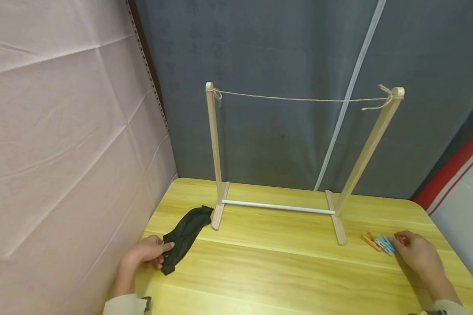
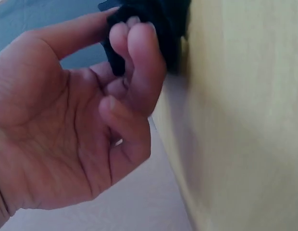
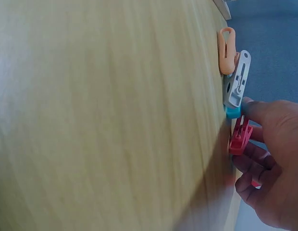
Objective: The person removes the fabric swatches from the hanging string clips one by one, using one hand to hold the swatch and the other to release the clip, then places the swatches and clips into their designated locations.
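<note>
My left hand [image 1: 150, 250] pinches the near end of a black cloth [image 1: 190, 232] between thumb and fingers. The cloth lies stretched out on the table, its far end by the rack's left foot. In the left wrist view, the black fabric [image 2: 170, 29] shows past the curled fingertips. Over on the right, my right hand [image 1: 421, 256] holds a red clothespin [image 3: 240, 137] at the tabletop, with thumb and fingers around it. Beside it lie a blue-and-white clothespin [image 3: 238, 82] and an orange clothespin [image 3: 227, 52], close together.
A wooden rack stands at the back of the table [image 1: 260, 267], with a string [image 1: 284, 98] tied between its left post [image 1: 214, 140] and right post [image 1: 368, 151]. A white rod [image 1: 277, 206] joins the posts low down. A pale draped wall [image 1: 63, 153] borders the left side.
</note>
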`<state>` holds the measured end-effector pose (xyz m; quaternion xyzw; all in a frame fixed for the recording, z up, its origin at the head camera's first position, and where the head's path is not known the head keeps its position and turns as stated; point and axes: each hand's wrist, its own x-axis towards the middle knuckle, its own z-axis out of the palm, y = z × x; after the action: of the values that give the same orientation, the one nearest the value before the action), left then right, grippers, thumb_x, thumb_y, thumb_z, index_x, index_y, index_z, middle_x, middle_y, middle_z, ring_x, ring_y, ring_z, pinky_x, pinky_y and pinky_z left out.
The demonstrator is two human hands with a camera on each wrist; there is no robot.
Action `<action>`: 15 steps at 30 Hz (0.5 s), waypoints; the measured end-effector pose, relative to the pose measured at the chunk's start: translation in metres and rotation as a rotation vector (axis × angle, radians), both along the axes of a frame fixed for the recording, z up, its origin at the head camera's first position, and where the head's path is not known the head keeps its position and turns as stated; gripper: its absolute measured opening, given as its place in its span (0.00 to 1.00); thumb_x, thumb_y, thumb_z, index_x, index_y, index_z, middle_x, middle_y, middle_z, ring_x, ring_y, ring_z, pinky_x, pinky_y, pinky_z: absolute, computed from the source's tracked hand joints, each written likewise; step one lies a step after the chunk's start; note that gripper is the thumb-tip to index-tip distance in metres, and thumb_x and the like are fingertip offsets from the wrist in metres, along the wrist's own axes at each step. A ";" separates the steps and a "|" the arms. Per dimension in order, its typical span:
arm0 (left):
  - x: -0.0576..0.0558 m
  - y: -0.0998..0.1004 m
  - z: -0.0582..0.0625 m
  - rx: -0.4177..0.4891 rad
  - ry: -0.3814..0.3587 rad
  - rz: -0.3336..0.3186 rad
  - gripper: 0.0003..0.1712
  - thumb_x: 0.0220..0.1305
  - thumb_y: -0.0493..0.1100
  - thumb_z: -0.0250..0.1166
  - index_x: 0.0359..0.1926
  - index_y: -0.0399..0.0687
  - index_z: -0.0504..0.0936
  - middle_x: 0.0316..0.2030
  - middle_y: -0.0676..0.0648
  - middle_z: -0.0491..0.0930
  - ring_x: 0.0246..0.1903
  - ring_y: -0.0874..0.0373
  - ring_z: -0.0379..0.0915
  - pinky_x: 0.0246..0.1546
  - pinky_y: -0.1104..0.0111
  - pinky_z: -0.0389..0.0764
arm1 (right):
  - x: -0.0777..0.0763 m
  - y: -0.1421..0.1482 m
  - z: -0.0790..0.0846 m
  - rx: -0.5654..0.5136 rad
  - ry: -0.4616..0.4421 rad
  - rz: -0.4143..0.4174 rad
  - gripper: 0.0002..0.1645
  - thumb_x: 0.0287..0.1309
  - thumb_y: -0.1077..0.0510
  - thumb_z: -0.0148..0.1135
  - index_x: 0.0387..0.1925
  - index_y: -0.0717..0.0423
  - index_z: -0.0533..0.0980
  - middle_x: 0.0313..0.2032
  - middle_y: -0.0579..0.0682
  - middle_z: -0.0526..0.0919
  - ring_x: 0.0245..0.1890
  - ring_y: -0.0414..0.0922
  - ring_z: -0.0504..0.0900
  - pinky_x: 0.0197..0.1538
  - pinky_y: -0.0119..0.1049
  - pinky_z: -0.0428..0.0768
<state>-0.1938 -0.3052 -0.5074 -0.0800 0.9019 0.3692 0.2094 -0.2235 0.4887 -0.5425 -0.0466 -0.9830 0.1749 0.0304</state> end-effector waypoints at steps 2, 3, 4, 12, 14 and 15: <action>0.000 0.000 -0.001 -0.030 0.007 0.026 0.25 0.75 0.56 0.65 0.25 0.43 0.78 0.17 0.48 0.79 0.15 0.60 0.74 0.17 0.72 0.68 | 0.000 -0.001 0.000 -0.008 0.010 0.000 0.38 0.77 0.36 0.55 0.56 0.71 0.77 0.44 0.73 0.85 0.43 0.73 0.83 0.38 0.63 0.80; -0.001 -0.001 -0.002 -0.042 0.009 0.035 0.27 0.74 0.57 0.66 0.24 0.43 0.78 0.16 0.48 0.78 0.15 0.60 0.73 0.17 0.71 0.68 | 0.000 -0.002 0.001 -0.011 0.014 -0.001 0.38 0.77 0.37 0.55 0.56 0.72 0.77 0.43 0.73 0.85 0.43 0.72 0.83 0.38 0.62 0.80; -0.001 -0.001 -0.002 -0.056 0.014 0.041 0.28 0.73 0.57 0.66 0.22 0.43 0.77 0.15 0.48 0.77 0.14 0.60 0.70 0.17 0.71 0.67 | 0.001 -0.003 0.001 -0.015 0.019 -0.002 0.37 0.77 0.38 0.56 0.56 0.72 0.77 0.43 0.73 0.86 0.42 0.71 0.84 0.38 0.62 0.80; 0.000 -0.008 0.007 -0.241 0.048 0.048 0.39 0.65 0.73 0.66 0.12 0.48 0.74 0.11 0.54 0.67 0.14 0.62 0.55 0.17 0.71 0.60 | 0.004 -0.006 0.003 -0.055 0.034 -0.008 0.36 0.78 0.40 0.56 0.58 0.73 0.76 0.44 0.74 0.86 0.43 0.71 0.85 0.40 0.62 0.81; 0.000 -0.008 0.012 -0.267 0.053 0.056 0.41 0.62 0.76 0.67 0.14 0.47 0.71 0.13 0.53 0.65 0.15 0.61 0.56 0.18 0.69 0.61 | 0.004 -0.005 0.002 -0.062 0.041 -0.002 0.36 0.78 0.40 0.56 0.58 0.73 0.77 0.43 0.73 0.87 0.42 0.69 0.85 0.40 0.61 0.81; 0.000 -0.007 0.015 -0.277 0.066 0.054 0.42 0.61 0.77 0.66 0.18 0.43 0.74 0.16 0.51 0.68 0.18 0.59 0.59 0.20 0.68 0.64 | 0.005 -0.004 0.001 -0.063 0.044 0.003 0.36 0.78 0.40 0.55 0.58 0.73 0.77 0.43 0.73 0.87 0.42 0.68 0.85 0.39 0.61 0.81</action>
<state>-0.1942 -0.3126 -0.4928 -0.1200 0.9482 0.2491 0.1564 -0.2189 0.4846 -0.5415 -0.0423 -0.9762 0.2067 0.0504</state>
